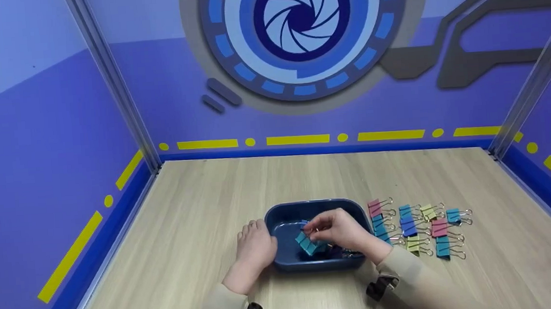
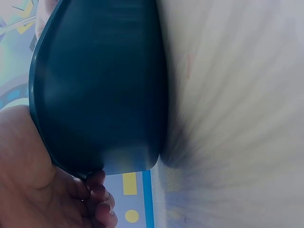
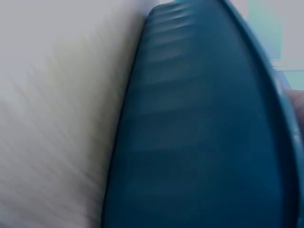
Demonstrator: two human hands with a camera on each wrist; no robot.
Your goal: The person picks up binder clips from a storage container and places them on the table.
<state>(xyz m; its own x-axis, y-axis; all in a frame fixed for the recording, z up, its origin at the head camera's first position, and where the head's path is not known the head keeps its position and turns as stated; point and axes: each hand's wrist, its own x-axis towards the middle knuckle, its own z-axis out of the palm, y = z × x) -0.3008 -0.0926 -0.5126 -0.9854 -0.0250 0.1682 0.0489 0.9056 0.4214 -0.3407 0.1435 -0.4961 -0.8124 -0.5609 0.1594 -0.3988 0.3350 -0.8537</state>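
In the head view a dark blue tray stands on the wooden table. The right hand reaches over it and pinches a teal binder clip above the tray floor; other clips lie partly hidden beneath that hand. At the tray's left side rests the left hand, its fingers loosely bent and touching the rim. The left wrist view shows this hand against the tray wall. Tray wall fills most of the right wrist view, with a sliver of the hand at the edge.
Right of the tray, binder clips lie in loose columns: a pink one, a blue one, a yellow one, a teal one and several more. Printed panels and metal posts border the table.
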